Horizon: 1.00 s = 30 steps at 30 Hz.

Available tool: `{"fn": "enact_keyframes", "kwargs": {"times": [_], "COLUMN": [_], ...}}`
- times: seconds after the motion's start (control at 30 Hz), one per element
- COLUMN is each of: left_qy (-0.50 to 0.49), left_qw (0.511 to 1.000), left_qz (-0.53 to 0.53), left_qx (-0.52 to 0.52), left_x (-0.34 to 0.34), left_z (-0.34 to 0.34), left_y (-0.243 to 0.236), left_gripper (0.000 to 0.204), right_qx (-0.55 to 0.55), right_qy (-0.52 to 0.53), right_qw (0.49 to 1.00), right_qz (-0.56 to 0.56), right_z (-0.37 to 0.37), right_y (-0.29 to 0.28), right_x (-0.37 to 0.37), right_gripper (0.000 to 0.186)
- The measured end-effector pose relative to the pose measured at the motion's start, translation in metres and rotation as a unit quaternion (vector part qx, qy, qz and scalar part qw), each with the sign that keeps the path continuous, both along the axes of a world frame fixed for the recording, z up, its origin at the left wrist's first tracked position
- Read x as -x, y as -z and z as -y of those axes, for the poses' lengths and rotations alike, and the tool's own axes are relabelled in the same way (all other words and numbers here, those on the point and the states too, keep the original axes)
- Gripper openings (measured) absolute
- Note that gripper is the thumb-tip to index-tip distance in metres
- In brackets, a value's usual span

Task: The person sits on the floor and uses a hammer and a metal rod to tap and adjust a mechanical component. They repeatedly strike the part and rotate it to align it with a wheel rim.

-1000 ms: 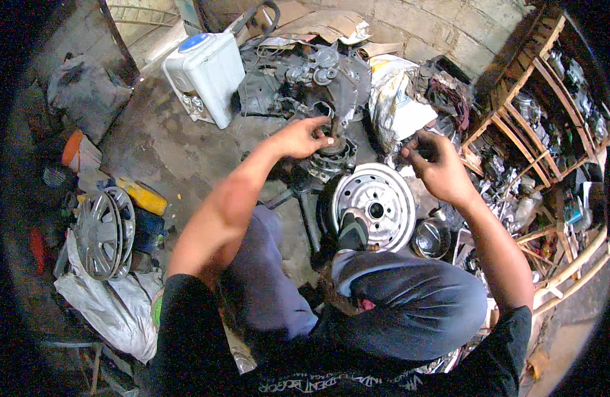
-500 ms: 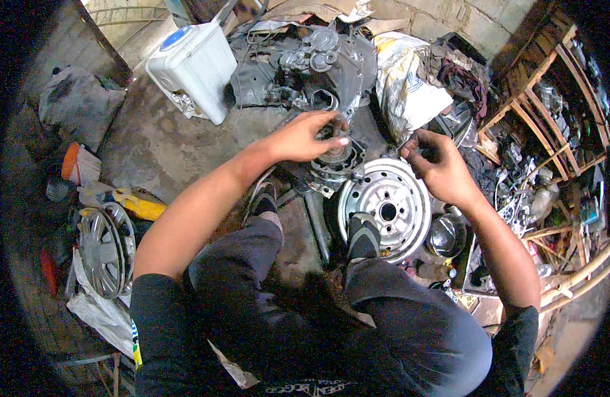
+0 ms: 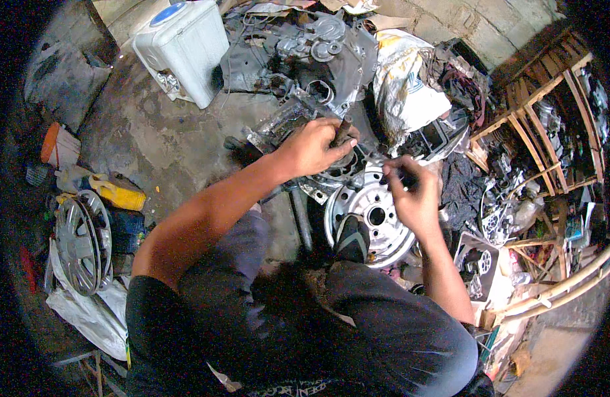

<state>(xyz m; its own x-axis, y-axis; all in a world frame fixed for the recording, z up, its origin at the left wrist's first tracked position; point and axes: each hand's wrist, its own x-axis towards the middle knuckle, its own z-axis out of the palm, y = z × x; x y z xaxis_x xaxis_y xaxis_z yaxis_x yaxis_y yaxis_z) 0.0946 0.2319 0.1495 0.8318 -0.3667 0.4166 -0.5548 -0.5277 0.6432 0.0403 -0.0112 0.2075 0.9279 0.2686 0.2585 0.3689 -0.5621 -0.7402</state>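
Note:
My left hand (image 3: pixel 313 149) is closed around a short dark rod (image 3: pixel 344 127), whose upper end sticks out past the thumb. Below that hand is a greasy metal housing (image 3: pixel 325 182) with a flanged edge, partly hidden by my fingers and wrist. My right hand (image 3: pixel 414 192) is pinched, thumb against fingers, above the far right part of a silver wheel rim (image 3: pixel 384 238). Whatever its fingertips hold is blurred and too small to name. The rim lies flat beside my shoe (image 3: pixel 352 239).
Beyond my hands lies a pile of greasy engine parts (image 3: pixel 318 49), with a white sack (image 3: pixel 411 86) to its right. A white plastic container (image 3: pixel 186 56) stands at the far left. Wheel covers (image 3: pixel 83 241) and a yellow jug (image 3: pixel 117 192) are at left, a wooden rack (image 3: pixel 536 126) at right.
My right hand has moved left and nearer to me, closer to my left hand. My left hand has turned and lowered slightly, showing the dark rod in it. The view has shifted too.

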Motion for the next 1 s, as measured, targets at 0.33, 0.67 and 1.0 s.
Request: {"fn": "enact_keyframes", "kwargs": {"times": [0.33,0.67,1.0], "left_qy": [-0.113,-0.167,-0.200], "left_qw": [0.991,0.976,0.971], "left_qz": [0.044,0.138,0.128], "left_qx": [-0.055,-0.007,-0.004], "left_x": [0.000,-0.007,-0.006], "left_z": [0.002,0.015,0.020], "left_y": [0.004,0.018,0.020], "left_gripper": [0.021,0.025,0.017], "right_qx": [0.004,0.008,-0.028], "right_qy": [0.003,-0.003,-0.029], "right_qw": [0.999,0.996,0.994], "right_qz": [0.034,0.093,0.103], "right_z": [-0.014,-0.028,-0.038], "right_y": [0.046,0.072,0.070], "right_x": [0.010,0.014,0.013], "right_gripper": [0.010,0.013,0.013]}}
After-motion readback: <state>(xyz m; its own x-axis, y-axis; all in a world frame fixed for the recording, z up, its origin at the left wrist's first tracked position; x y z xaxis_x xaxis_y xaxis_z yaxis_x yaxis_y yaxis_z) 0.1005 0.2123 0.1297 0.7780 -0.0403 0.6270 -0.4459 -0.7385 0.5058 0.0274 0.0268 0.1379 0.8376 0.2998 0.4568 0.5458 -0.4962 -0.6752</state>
